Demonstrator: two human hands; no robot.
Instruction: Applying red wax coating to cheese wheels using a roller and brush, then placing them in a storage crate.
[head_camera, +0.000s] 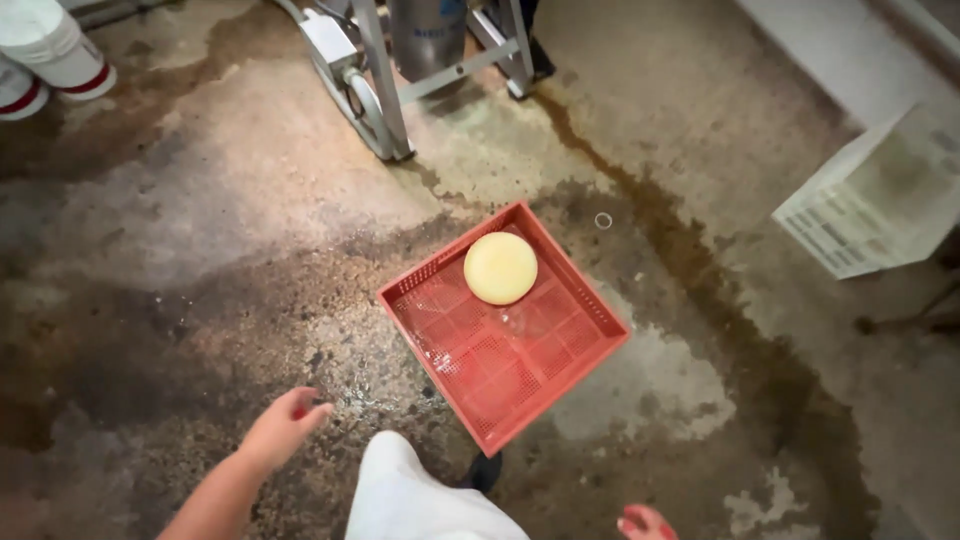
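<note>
A red plastic crate (470, 420) with a perforated bottom lies on the wet concrete floor. A round pale yellow cheese wheel (500, 268) rests in its far corner. My left hand (282, 427) hangs to the left of the crate, fingers loosely curled, holding nothing. Only the fingertips of my right hand (645, 523) show at the bottom edge, below the crate's right side; what they do is hidden. My white trouser leg (410, 490) and a dark shoe (485, 472) stand at the crate's near corner.
A metal machine frame (385, 90) stands at the top centre. Another person's white boots (50, 55) are at the top left. A white perforated crate (880, 200) sits at the right. A dark wet streak (700, 290) runs across the floor.
</note>
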